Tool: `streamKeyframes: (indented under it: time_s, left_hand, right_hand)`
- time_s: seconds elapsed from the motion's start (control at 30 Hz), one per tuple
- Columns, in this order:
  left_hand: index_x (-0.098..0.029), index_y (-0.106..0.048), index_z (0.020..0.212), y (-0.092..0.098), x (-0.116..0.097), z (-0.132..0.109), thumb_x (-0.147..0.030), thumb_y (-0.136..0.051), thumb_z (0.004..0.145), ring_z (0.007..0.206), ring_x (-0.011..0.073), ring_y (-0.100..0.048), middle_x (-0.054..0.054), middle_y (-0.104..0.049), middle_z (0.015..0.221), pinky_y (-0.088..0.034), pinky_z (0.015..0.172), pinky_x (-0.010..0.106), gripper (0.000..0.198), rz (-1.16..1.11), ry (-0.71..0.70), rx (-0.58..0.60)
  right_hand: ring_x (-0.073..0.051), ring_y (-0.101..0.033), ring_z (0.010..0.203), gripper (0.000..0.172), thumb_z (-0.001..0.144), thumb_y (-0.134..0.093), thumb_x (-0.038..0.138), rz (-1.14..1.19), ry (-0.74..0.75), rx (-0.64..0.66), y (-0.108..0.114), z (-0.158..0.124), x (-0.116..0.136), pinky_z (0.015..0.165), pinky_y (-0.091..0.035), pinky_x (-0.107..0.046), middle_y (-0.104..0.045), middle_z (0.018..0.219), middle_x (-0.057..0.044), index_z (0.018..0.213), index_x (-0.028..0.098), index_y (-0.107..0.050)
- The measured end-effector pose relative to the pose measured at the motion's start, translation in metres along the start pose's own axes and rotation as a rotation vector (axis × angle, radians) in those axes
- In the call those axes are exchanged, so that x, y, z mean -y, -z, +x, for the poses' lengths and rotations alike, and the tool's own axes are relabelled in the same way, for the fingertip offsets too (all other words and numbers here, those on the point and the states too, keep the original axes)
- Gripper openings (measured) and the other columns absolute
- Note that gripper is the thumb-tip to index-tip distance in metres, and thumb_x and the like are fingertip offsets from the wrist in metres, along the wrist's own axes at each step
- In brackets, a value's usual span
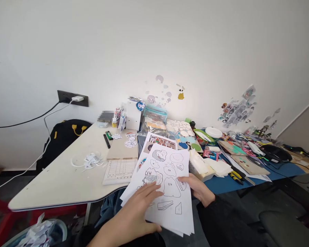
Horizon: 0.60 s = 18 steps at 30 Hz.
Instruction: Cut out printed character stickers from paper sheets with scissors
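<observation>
L hand (pixel 140 206), fingers loosely spread, gripping nothing, is over lower L of printed sheets (pixel 176 159) (several, exact no. unclear) at desk (pixel 54 181) edge; R hand (pixel 199 188) pinches their R side, thumb on top. Also 1 tissue pack (pixel 198 164) just R, 1 bin (pixel 64 228) w/ paper scraps (pixel 38 235) low L

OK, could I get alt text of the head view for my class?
The left hand lies across illustrated sheets; the right hand grips their edge. Beyond is a cluttered table against a white wall; paper scraps fill a tub.
</observation>
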State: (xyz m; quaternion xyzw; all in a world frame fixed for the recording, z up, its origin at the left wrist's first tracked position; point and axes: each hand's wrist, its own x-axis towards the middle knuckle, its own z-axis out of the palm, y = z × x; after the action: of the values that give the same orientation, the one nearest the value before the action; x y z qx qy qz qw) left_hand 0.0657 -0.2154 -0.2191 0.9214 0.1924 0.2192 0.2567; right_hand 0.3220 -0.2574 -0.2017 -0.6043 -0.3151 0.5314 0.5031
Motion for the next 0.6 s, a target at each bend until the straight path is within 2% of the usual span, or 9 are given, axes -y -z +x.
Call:
streamKeyframes:
  time_s: [0.07, 0.17, 0.23, 0.3, 0.37, 0.47, 0.6]
  left_hand:
    - [-0.028, -0.045, 0.133, 0.017, 0.005, 0.004, -0.043, -0.072, 0.068, 0.131, 0.0334, -0.039, 0.009, -0.043, 0.144, -0.036, 0.104, 0.054, 0.072, -0.131, 0.148, -0.045]
    - [-0.024, -0.030, 0.141, 0.047, 0.020, 0.027, -0.051, -0.052, 0.083, 0.134, 0.0330, -0.034, 0.014, -0.035, 0.148, -0.031, 0.106, 0.055, 0.068, -0.251, 0.356, -0.328]
    - [-0.017, -0.026, 0.141, 0.071, 0.028, 0.051, -0.054, -0.053, 0.081, 0.134, 0.0353, -0.034, 0.020, -0.034, 0.147, -0.031, 0.106, 0.054, 0.076, -0.361, 0.426, -0.431]
    - [-0.015, -0.028, 0.139, 0.093, 0.030, 0.079, -0.051, -0.063, 0.075, 0.125, 0.0352, -0.046, 0.022, -0.044, 0.140, -0.040, 0.100, 0.050, 0.081, -0.566, 0.382, -0.376]
    - [-0.014, -0.040, 0.130, 0.107, 0.027, 0.103, -0.044, -0.066, 0.074, 0.107, 0.0341, -0.061, 0.020, -0.060, 0.123, -0.050, 0.087, 0.048, 0.069, -0.752, 0.256, -0.281]
    - [-0.015, -0.055, 0.112, 0.105, 0.022, 0.123, -0.040, -0.061, 0.079, 0.097, 0.0292, -0.066, 0.014, -0.069, 0.109, -0.052, 0.083, 0.043, 0.042, -0.846, 0.131, -0.270]
    - [-0.016, -0.055, 0.110, 0.069, 0.032, 0.119, -0.041, -0.054, 0.084, 0.108, 0.0262, -0.060, 0.011, -0.065, 0.119, -0.047, 0.093, 0.040, 0.035, -0.848, 0.090, -0.385]
  right_hand:
    - [-0.037, -0.065, 0.095, 0.040, 0.062, -0.080, 0.032, -0.022, 0.058, 0.010, -0.001, -0.006, 0.004, 0.085, -0.049, -0.051, -0.071, 0.103, -0.016, 0.096, 0.012, -0.070]
    - [-0.035, -0.062, 0.103, 0.043, 0.067, -0.077, 0.038, -0.041, 0.192, -0.040, 0.002, -0.018, 0.017, 0.090, -0.048, -0.050, -0.068, 0.111, -0.013, 0.102, 0.015, -0.069]
    - [-0.033, -0.058, 0.111, 0.045, 0.069, -0.076, 0.041, -0.051, 0.292, -0.106, 0.007, -0.024, 0.031, 0.095, -0.045, -0.048, -0.067, 0.115, -0.010, 0.107, 0.018, -0.067]
    - [-0.032, -0.052, 0.118, 0.049, 0.069, -0.076, 0.041, -0.060, 0.400, -0.179, 0.012, -0.026, 0.048, 0.099, -0.041, -0.048, -0.064, 0.120, -0.008, 0.112, 0.020, -0.065]
    - [-0.031, -0.047, 0.123, 0.053, 0.068, -0.078, 0.040, -0.062, 0.514, -0.253, 0.016, -0.024, 0.062, 0.104, -0.036, -0.048, -0.062, 0.124, -0.007, 0.115, 0.022, -0.064]
    - [-0.030, -0.046, 0.123, 0.059, 0.066, -0.080, 0.039, -0.030, 0.651, -0.338, 0.015, -0.013, 0.069, 0.106, -0.033, -0.045, -0.060, 0.126, -0.008, 0.120, 0.021, -0.062]
    - [-0.032, -0.053, 0.116, 0.070, 0.067, -0.077, 0.044, 0.071, 0.668, -0.351, -0.002, 0.003, 0.045, 0.099, -0.042, -0.048, -0.062, 0.122, -0.012, 0.128, 0.018, -0.055]
